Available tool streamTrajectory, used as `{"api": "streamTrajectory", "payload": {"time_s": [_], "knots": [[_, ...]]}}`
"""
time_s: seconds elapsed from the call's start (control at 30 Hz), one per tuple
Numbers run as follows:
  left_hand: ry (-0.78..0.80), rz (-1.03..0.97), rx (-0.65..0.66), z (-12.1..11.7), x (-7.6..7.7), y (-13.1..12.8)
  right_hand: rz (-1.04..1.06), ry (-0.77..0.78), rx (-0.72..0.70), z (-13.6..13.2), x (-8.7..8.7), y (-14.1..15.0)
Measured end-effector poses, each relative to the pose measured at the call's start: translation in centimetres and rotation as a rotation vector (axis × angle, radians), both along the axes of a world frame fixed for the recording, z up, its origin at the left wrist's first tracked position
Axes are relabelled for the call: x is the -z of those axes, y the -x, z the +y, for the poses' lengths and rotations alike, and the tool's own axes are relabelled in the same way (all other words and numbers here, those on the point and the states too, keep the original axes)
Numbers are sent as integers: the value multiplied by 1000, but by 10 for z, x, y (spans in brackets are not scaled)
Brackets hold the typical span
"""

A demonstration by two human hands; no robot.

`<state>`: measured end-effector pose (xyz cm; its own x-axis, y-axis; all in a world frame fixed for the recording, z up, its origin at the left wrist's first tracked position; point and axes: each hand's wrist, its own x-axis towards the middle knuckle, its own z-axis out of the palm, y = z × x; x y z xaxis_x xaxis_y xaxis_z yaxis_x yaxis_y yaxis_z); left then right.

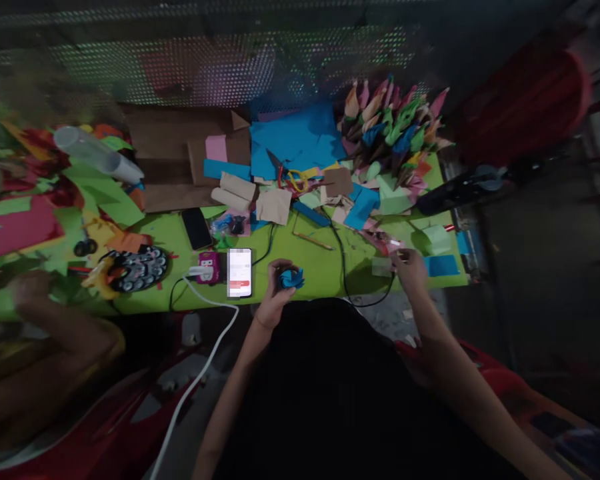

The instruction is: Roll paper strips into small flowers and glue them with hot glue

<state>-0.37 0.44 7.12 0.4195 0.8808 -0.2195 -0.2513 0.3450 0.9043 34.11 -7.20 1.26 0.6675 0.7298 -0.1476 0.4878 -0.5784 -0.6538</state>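
A blue folded-paper rosette is held in my left hand, fingers curled round its side, close to the table's front edge. To the right, my right hand is closed at the fingertips near a small pale, shiny piece; what it grips is too small and dim to make out. A black cord loops across the table and ends below that hand. Beside the right hand lies a blue paper rectangle. A lit phone is left of my left hand.
Paper scraps, scissors and a pencil lie on the green table. Many paper cones stand at the back right. A dark phone and a power adapter lie left. Another person's arm rests at far left.
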Motion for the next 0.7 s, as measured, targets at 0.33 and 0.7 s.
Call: {"api": "streamTrajectory", "payload": {"time_s": [0.33,0.7], "knots": [[-406,185,-96,-5,-6,-13,418,-292,-479,28,-97,108],[-665,367,-159,-19,-4,-13,268,-348,-536,38,-130,173]]}}
